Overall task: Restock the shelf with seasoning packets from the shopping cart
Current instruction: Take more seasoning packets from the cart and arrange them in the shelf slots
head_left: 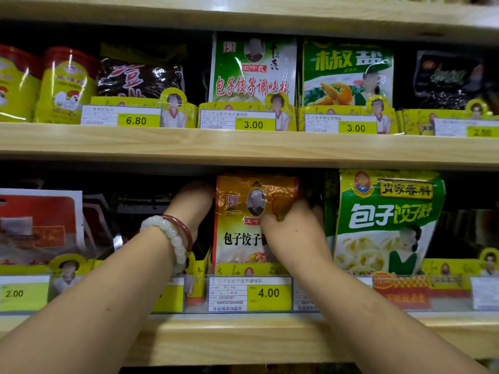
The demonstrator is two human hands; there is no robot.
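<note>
**Seasoning packet being seated in its slot, lower shelf**

Seasoning packet (pixel 243 225), orange-gold, stands upright on the lower shelf (pixel 243 338), directly above the 4.00 price tag (pixel 249 293) and just beside the green dumpling-mix packet (pixel 386 225). Your right hand (pixel 294 233) pinches the packet's right edge, thumb on the front face, fingers curled behind. Judgement: this grip keeps the thin pouch upright and facing forward. Your left hand (pixel 193 203), with bracelets (pixel 172 236) at the wrist, reaches in past the packet's left edge; its fingers are hidden, so their state cannot be told. It probably steadies the row behind. The shopping cart is not visible. Placement looks nearly complete.
</note>
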